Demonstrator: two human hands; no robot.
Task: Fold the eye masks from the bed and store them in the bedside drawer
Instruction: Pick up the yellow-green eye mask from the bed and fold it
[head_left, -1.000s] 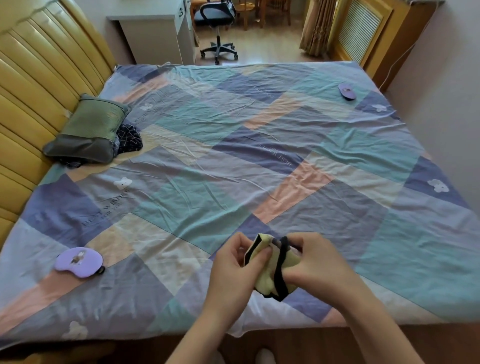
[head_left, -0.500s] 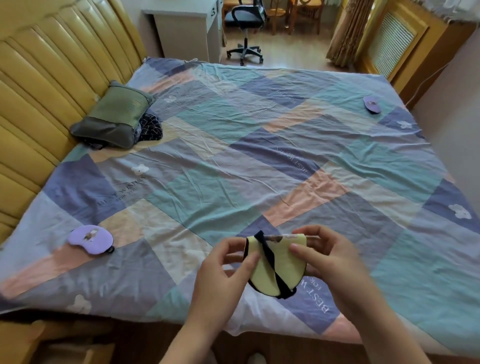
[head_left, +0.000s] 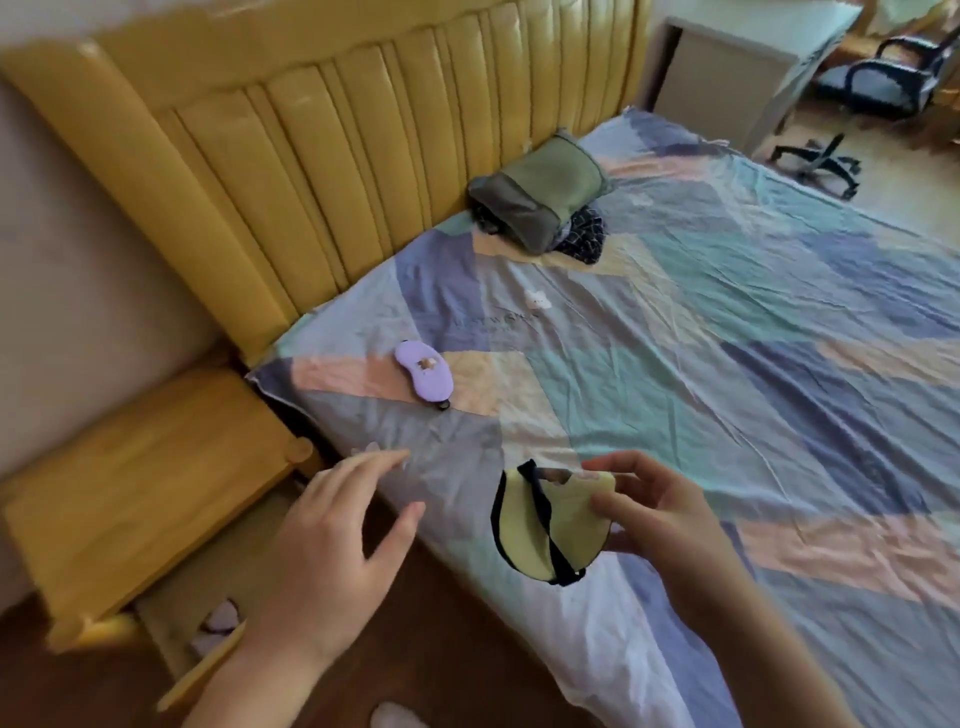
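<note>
mask (head_left: 540, 525): soft, light, floppy | right hand (head_left: 660, 514) pinches folded edge; hold there, strap tucked | left hand (head_left: 332, 540) fingers spread, empty

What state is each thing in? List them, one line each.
Yellow eye mask: folded, pinched in the right hand, above the bed edge.
Left hand: open, holding nothing.
Purple eye mask: unfolded, flat on the bed.
Bedside drawer: pulled open, something pale inside.
Green pillow: lying by the headboard.
</note>
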